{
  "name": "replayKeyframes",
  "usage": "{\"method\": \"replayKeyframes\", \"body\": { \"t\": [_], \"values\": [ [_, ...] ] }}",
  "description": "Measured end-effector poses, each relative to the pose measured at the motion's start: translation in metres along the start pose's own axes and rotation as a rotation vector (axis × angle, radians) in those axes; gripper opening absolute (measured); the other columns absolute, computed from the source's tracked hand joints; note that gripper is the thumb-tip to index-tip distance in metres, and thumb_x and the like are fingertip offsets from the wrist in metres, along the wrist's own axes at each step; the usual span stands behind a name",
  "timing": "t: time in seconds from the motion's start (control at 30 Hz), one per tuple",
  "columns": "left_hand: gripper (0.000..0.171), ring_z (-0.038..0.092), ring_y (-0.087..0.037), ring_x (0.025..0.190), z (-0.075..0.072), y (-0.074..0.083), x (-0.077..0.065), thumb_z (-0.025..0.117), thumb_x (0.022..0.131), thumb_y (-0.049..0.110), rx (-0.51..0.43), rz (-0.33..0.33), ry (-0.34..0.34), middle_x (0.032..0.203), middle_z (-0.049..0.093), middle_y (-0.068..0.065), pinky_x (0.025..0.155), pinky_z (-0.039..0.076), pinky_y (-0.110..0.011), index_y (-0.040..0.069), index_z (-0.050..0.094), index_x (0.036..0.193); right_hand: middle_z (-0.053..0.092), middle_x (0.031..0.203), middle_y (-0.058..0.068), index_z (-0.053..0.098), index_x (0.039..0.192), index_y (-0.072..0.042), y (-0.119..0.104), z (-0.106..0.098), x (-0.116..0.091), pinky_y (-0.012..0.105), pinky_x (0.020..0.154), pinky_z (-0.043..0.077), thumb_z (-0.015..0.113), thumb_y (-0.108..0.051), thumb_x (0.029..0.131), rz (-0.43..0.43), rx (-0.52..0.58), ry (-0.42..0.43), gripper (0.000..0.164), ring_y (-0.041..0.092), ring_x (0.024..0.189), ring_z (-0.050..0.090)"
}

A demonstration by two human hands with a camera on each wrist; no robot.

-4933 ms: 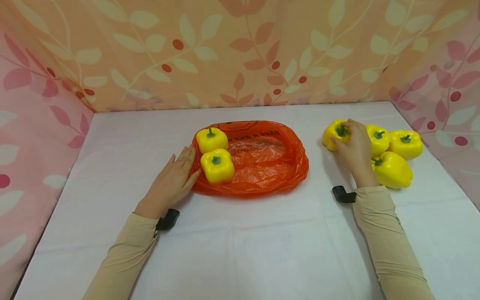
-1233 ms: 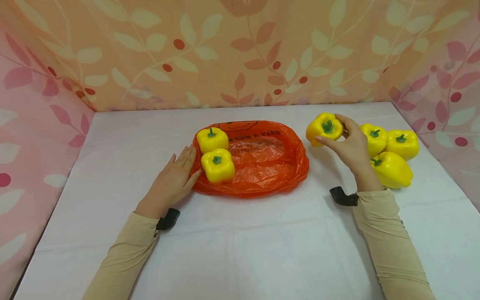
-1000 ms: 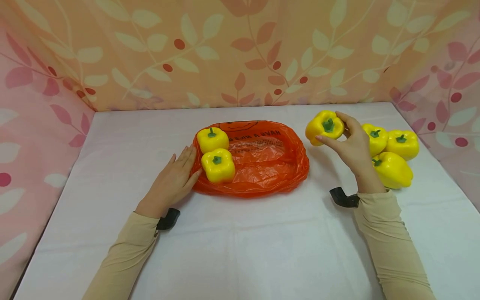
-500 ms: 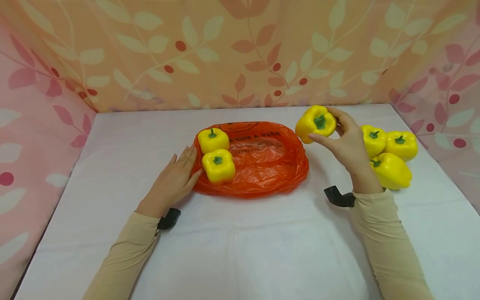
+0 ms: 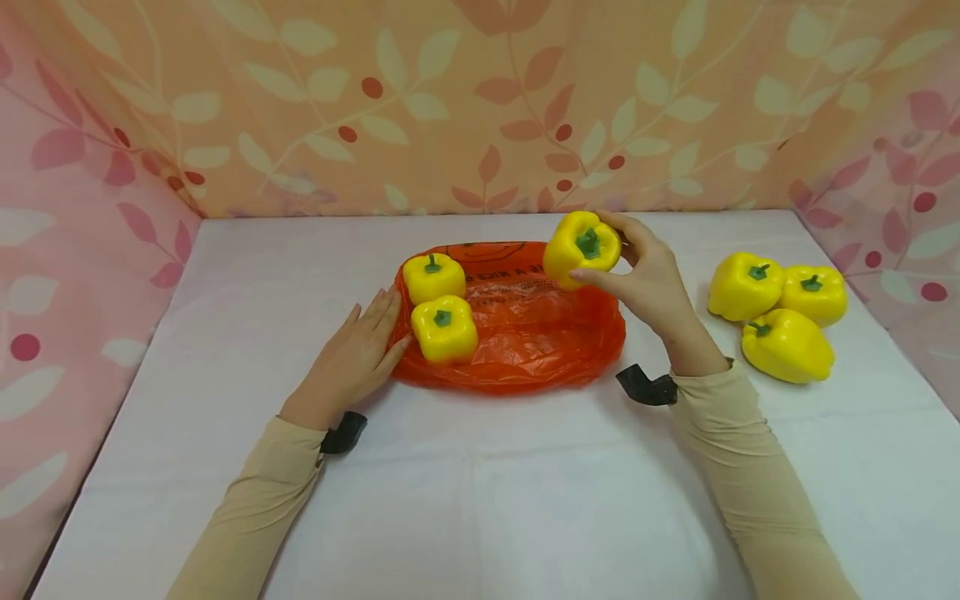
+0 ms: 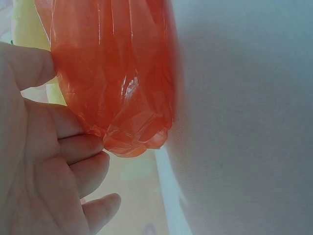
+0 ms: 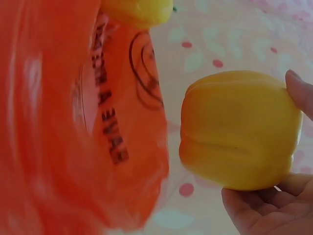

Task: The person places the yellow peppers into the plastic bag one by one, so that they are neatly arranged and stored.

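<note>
My right hand (image 5: 648, 275) grips a yellow bell pepper (image 5: 581, 260) between thumb and fingers, raised over the right back part of an open red plastic bag (image 5: 525, 350). The right wrist view shows this pepper (image 7: 239, 129) beside the bag's printed wall (image 7: 132, 161). Two more yellow peppers, one behind (image 5: 433, 279) and one in front (image 5: 445, 331), sit inside the bag at its left end. My left hand (image 5: 348, 358) rests with extended fingers against the bag's left side; in the left wrist view its fingers (image 6: 88, 166) touch the red plastic (image 6: 117, 88).
Three yellow peppers stand grouped on the right of the white-covered table (image 5: 480, 500): a left one (image 5: 742, 287), a right one (image 5: 813, 296) and one lying on its side in front (image 5: 787, 346). A leaf-patterned curtain (image 5: 480, 108) hangs behind the table and at both sides.
My right hand has taken a pepper from the group on the right, lifted it and carried it left over the bag. The left hand has stayed at the bag's left side.
</note>
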State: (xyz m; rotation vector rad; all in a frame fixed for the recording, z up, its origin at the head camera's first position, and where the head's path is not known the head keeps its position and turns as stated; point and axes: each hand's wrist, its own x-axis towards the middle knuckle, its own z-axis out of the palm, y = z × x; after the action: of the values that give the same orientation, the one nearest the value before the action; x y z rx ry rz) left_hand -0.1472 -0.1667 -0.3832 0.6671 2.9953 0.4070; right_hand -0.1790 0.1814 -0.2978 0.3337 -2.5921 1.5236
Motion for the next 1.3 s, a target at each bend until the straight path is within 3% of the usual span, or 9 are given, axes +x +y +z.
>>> {"method": "replayKeyframes", "body": {
  "t": [0.33,0.5,0.77,0.9,1.1,1.3],
  "values": [
    [0.067,0.015,-0.032,0.142,0.0,0.001,0.002,0.044,0.099,0.035,-0.004,0.002,0.005,0.153,0.019,-0.021,0.112,0.013,-0.053,-0.006,0.019,0.147,0.048,0.135,0.008,0.044,0.139,-0.006,0.0,0.025,0.012,0.038,0.101,0.041,0.079,-0.015,0.078,0.015,0.032,-0.141,0.071,0.023,0.119,0.049],
    [0.067,0.015,-0.032,0.142,0.0,0.001,0.002,0.044,0.099,0.035,-0.002,0.004,0.009,0.153,0.02,-0.021,0.112,0.013,-0.053,-0.006,0.019,0.147,0.047,0.135,0.008,0.044,0.139,-0.006,0.001,0.036,0.016,0.038,0.103,0.04,0.079,-0.016,0.077,0.014,0.026,-0.188,0.072,0.023,0.12,0.048],
    [0.068,0.014,-0.032,0.142,0.0,0.002,0.001,0.044,0.099,0.035,-0.001,-0.007,-0.007,0.153,0.019,-0.021,0.112,0.012,-0.052,-0.005,0.018,0.148,0.048,0.135,0.008,0.045,0.138,-0.005,0.006,0.049,0.022,0.034,0.102,0.039,0.082,-0.016,0.074,-0.042,0.032,-0.25,0.075,0.022,0.118,0.049],
    [0.068,0.015,-0.032,0.142,-0.001,0.002,0.001,0.044,0.099,0.035,0.001,-0.009,-0.012,0.153,0.019,-0.021,0.112,0.012,-0.052,-0.006,0.018,0.147,0.05,0.133,0.006,0.046,0.137,-0.007,0.011,0.056,0.026,0.033,0.101,0.041,0.083,-0.02,0.073,-0.039,0.012,-0.27,0.075,0.02,0.114,0.051],
    [0.069,0.014,-0.032,0.142,-0.001,0.002,0.001,0.044,0.099,0.035,0.003,-0.017,-0.019,0.153,0.019,-0.021,0.113,0.011,-0.052,-0.005,0.018,0.147,0.048,0.133,0.003,0.044,0.138,-0.01,0.016,0.068,0.029,0.034,0.099,0.042,0.08,-0.025,0.076,0.033,0.028,-0.3,0.074,0.019,0.114,0.049],
    [0.068,0.014,-0.032,0.142,0.0,0.002,0.001,0.044,0.099,0.035,0.006,-0.012,-0.015,0.153,0.018,-0.021,0.113,0.011,-0.052,-0.006,0.018,0.147,0.048,0.132,0.005,0.043,0.139,-0.011,0.017,0.081,0.03,0.036,0.099,0.043,0.08,-0.028,0.076,0.085,0.007,-0.251,0.075,0.021,0.114,0.048]
  ]
}}
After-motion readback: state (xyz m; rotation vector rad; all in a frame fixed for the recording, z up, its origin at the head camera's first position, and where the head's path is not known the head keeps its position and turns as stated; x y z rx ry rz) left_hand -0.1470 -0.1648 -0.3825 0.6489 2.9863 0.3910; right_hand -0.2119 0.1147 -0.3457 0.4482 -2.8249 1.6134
